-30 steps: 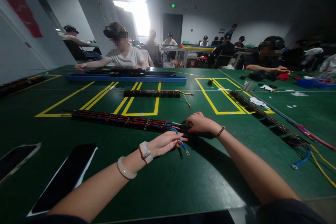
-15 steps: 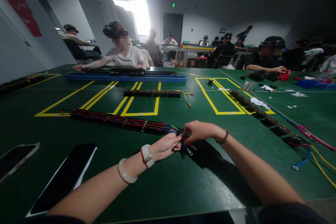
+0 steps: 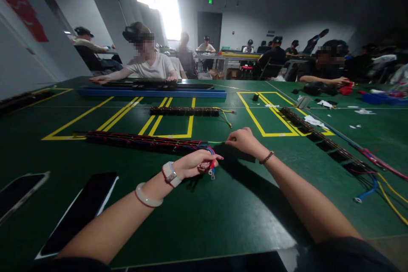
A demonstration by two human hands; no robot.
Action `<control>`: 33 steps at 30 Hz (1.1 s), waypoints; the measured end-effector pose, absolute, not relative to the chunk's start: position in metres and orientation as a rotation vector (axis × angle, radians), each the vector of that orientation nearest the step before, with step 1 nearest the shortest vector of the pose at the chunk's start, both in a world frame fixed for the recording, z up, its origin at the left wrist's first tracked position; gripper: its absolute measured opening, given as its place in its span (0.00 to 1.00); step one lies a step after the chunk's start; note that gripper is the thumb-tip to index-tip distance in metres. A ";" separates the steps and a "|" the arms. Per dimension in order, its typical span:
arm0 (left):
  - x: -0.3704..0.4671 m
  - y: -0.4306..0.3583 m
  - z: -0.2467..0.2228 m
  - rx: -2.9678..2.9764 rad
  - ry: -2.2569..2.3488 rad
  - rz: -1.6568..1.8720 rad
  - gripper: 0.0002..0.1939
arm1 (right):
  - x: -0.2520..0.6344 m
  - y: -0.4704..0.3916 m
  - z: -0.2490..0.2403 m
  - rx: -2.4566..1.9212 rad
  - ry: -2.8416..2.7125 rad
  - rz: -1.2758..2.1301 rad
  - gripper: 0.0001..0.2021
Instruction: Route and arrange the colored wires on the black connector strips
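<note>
A long black strip with red and blue wires [image 3: 137,141] lies on the green table in front of me. At its right end my left hand [image 3: 196,163] is closed around the red and blue wires [image 3: 211,161], whose metal ring terminals [image 3: 211,174] hang below the fingers. My right hand [image 3: 244,141] pinches the end of a green wire [image 3: 216,142] and holds it out to the right of the strip. The fingers hide the tip of that wire.
Beyond lies a shorter black strip [image 3: 185,111] with yellow and green leads. Another wired strip [image 3: 321,140] slants along the right. A dark flat panel [image 3: 79,212] rests near my left forearm. Across the table a co-worker [image 3: 149,59] handles black parts on a blue rail [image 3: 153,93].
My right hand has moved up and away from my left hand, drawing the green wire out straight. My left hand has shifted slightly left, with the red and blue wires still in it.
</note>
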State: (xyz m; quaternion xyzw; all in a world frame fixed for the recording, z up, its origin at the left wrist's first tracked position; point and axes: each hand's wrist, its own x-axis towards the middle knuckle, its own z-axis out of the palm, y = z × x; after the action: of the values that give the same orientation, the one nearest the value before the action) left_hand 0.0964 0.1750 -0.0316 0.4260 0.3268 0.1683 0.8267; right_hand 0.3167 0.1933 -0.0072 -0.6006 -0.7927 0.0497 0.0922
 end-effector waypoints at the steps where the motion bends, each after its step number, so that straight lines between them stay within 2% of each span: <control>1: 0.097 0.177 -0.032 0.892 0.708 0.363 0.09 | 0.316 0.195 -0.012 -1.780 -2.357 0.096 0.10; 3: 0.097 0.179 -0.034 0.878 0.725 0.364 0.06 | 0.315 0.198 -0.020 -1.771 -2.376 -0.001 0.10; 9: 0.094 0.186 -0.041 0.934 0.702 0.305 0.08 | 0.312 0.207 -0.041 -1.764 -2.392 -0.314 0.11; 13: 0.096 0.184 -0.051 0.943 0.671 0.362 0.09 | 0.317 0.207 -0.054 -1.576 -2.482 -0.515 0.12; 22: 0.103 0.175 -0.064 0.931 0.645 0.457 0.10 | 0.329 0.187 -0.059 -0.781 -2.699 -0.422 0.14; 26: 0.104 0.178 -0.069 0.845 0.647 0.504 0.07 | 0.320 0.177 -0.057 -0.443 -2.742 -0.610 0.15; 29: 0.106 0.179 -0.073 0.837 0.660 0.495 0.06 | 0.311 0.177 -0.056 -0.297 -2.655 -0.732 0.16; 33: 0.108 0.179 -0.073 0.812 0.654 0.524 0.05 | 0.307 0.181 -0.058 -0.274 -2.600 -0.710 0.11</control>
State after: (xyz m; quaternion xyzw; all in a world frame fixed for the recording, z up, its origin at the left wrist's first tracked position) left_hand 0.1079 0.1791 -0.0731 0.3836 0.3087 0.2473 0.8345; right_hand 0.3068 0.1806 -0.0577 -0.0988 -0.9373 -0.2559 0.2148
